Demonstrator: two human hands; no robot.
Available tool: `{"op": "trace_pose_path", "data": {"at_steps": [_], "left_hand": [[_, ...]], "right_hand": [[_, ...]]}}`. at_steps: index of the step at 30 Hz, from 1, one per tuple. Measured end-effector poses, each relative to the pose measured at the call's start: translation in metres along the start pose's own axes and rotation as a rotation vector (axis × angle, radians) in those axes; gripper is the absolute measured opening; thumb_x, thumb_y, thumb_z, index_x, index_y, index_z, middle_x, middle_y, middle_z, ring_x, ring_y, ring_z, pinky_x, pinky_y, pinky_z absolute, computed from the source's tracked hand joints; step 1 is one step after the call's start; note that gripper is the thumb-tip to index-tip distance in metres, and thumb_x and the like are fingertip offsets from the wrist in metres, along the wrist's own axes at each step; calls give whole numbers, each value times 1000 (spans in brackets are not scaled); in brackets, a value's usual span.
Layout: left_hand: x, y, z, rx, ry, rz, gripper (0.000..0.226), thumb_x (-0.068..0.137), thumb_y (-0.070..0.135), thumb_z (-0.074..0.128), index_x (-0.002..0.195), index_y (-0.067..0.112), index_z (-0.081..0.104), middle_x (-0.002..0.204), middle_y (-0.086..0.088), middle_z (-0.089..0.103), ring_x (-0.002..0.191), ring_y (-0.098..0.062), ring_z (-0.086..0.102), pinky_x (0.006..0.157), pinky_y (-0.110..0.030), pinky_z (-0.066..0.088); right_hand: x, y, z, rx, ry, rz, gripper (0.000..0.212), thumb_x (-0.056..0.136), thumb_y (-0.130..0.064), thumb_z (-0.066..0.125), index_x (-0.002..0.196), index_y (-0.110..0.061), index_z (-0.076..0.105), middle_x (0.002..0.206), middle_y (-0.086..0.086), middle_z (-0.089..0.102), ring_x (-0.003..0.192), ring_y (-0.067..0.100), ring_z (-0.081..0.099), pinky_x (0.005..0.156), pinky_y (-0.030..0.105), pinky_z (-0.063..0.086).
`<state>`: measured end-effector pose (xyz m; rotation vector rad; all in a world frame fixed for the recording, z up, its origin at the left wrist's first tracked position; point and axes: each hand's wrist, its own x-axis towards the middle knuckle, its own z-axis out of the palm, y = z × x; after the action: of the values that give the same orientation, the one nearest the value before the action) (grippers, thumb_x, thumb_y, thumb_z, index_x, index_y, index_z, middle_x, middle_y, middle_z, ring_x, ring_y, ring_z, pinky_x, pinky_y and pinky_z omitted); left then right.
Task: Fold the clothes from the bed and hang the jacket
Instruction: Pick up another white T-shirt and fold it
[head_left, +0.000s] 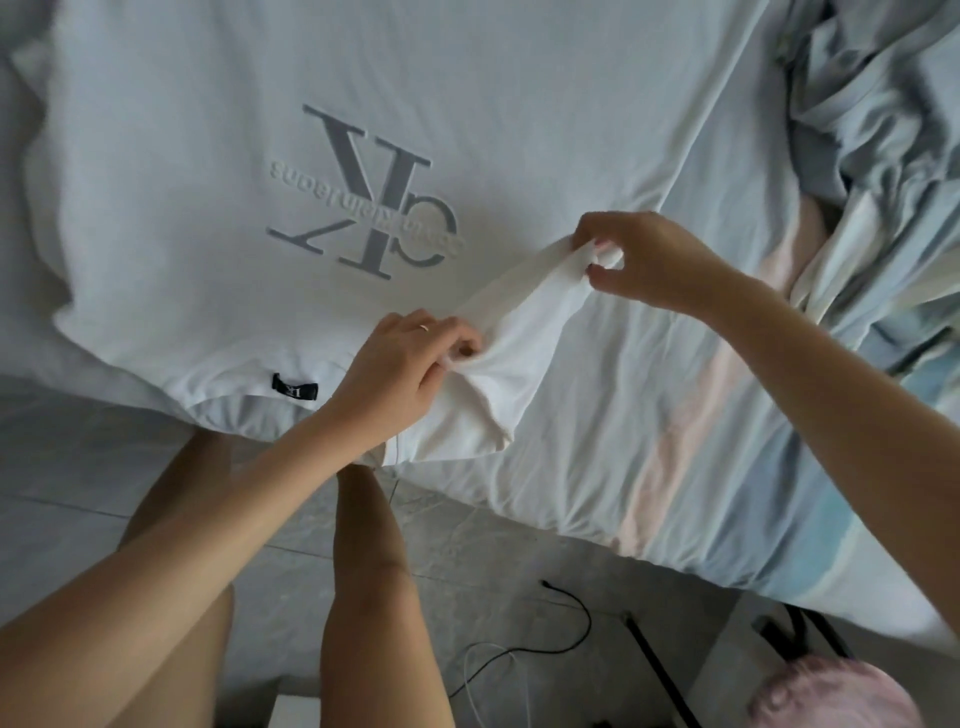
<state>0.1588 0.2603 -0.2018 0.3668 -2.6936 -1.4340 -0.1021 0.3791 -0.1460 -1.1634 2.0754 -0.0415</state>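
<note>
A white T-shirt (208, 208) with a large grey logo lies flat on the bed, its neck with a black label (294, 389) at the bed's near edge. Its right sleeve (524, 322) is lifted off the sheet. My left hand (400, 364) pinches the sleeve near the shoulder seam. My right hand (644, 260) pinches the sleeve's cuff end, pulled up and to the right, so the sleeve is stretched between the two hands. No jacket can be told apart in view.
The striped bedsheet (701, 415) in pale blue, pink and white covers the mattress. Crumpled blue-grey fabric (883, 130) is heaped at the upper right. Black and white cables (566, 613) lie on the tiled floor, with a pink fluffy thing (831, 696) at the lower right.
</note>
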Motion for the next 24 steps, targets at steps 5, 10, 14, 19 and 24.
{"op": "trace_pose_path", "data": {"at_steps": [5,10,14,19,24], "left_hand": [[11,-18,-16,99,-18,-188,55,76,24,73,126,24,48,97,13,53,103,-9,50,82,-24,13],[26,-34,-7,213,121,-414,42,77,38,73,112,20,61,101,4,64,111,-22,48,92,-31,13],[28,-41,2,195,151,-559,25,78,28,71,95,10,66,97,-10,63,108,-31,47,90,-35,23],[19,-39,0,-105,244,-605,21,81,17,70,94,4,61,100,-8,52,87,-19,50,75,-25,37],[14,-41,2,-221,244,-696,23,84,21,69,99,6,60,88,-6,61,79,-15,57,70,-20,44]], "right_hand": [[26,4,21,392,11,83,23,80,-10,61,89,-30,54,93,0,63,90,13,61,91,45,50],[47,-2,34,627,-45,197,60,84,-7,68,133,-20,35,91,8,57,84,16,57,89,30,49],[56,0,30,671,-3,268,39,83,-9,71,118,-12,53,76,-1,54,70,10,55,79,27,46],[58,-3,30,805,-17,183,14,87,-7,65,90,-19,58,84,-3,57,77,8,56,81,22,46],[62,-14,37,639,106,87,26,84,1,62,105,-13,56,86,-13,51,71,-5,49,72,7,40]]}}
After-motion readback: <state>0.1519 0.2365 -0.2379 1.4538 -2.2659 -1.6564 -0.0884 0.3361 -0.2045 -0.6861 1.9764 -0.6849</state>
